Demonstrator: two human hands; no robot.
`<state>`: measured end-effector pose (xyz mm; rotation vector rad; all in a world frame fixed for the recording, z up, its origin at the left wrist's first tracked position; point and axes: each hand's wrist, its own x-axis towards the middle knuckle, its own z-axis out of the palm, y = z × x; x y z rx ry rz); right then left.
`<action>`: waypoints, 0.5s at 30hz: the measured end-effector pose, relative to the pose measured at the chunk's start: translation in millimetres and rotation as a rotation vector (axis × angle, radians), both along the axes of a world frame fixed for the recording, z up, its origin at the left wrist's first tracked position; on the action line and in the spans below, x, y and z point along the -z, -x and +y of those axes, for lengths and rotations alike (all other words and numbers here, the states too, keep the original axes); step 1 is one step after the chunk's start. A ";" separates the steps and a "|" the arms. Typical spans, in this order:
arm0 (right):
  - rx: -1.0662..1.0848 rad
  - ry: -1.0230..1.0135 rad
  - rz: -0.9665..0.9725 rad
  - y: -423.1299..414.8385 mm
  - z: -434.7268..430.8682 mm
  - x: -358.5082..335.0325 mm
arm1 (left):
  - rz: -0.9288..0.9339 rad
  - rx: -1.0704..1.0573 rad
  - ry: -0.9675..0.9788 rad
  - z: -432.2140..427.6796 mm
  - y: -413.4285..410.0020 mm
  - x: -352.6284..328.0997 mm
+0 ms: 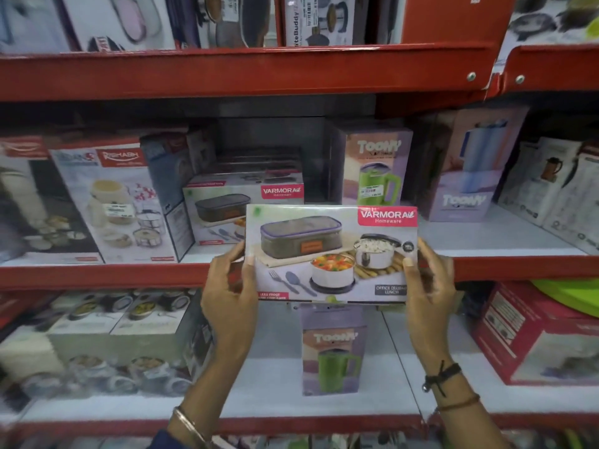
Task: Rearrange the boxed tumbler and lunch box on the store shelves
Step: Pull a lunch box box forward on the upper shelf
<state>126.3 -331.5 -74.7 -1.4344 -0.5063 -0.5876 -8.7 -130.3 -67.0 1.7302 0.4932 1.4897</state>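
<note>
I hold a Varmora lunch box carton flat-faced toward me, in front of the middle shelf's red edge. My left hand grips its left end and my right hand grips its right end. A matching Varmora lunch box carton stands on the middle shelf just behind and left. A purple Toony tumbler box with a green mug stands on the middle shelf to the right of the gap. Another Toony tumbler box stands alone on the lower shelf, directly below the held carton.
A Rishabh container box fills the middle shelf's left. A taller Toony jug box and white flask boxes stand at the right. A red carton sits lower right; tiffin boxes sit lower left. White shelf surface shows right of the held carton.
</note>
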 end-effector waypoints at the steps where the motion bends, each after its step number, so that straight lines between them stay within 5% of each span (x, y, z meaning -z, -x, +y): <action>1: -0.003 0.008 0.006 3.6 1.2 5.0 | 0.009 -0.002 0.013 0.5 4.1 5.8; 15: -0.008 0.011 -0.018 25.5 28.5 -16.2 | 0.015 0.034 -0.095 25.3 32.7 0.0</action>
